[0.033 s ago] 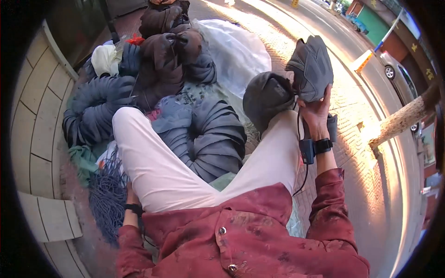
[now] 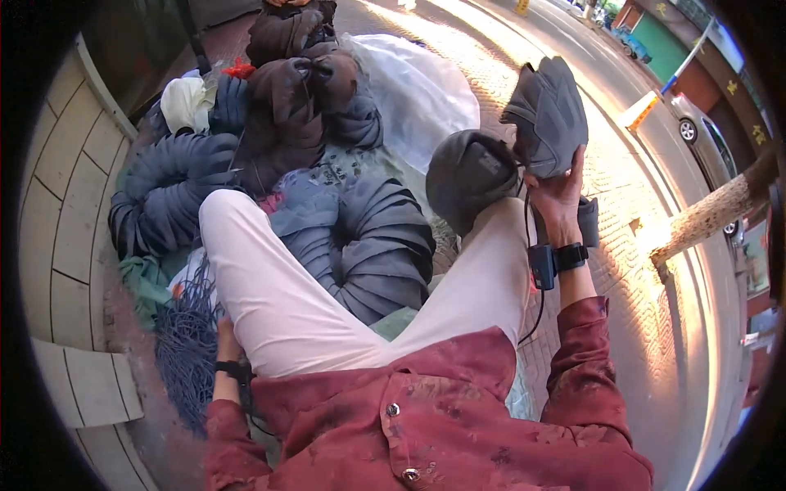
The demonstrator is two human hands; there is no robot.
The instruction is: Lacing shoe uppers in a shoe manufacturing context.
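My right hand is raised beside my right knee, its fingers wrapped round the lower end of a stack of dark grey fabric pieces. Against this stack, over my right knee, rests a rounded dark grey cap-like fabric piece. My left hand is low beside my left thigh, next to a tangled bundle of navy cords. The thigh and cords hide its fingers, so I cannot tell whether it grips any strands.
Curled stacks of dark fabric lie between my legs, with more grey and brown stacks beyond. A white plastic sheet spreads behind them. A tiled wall stands left; a tree trunk and a road are right.
My left hand has risen slightly beside the thigh, showing more of it. The stack in my right hand has tilted a little, and the cap-like piece has shifted slightly left.
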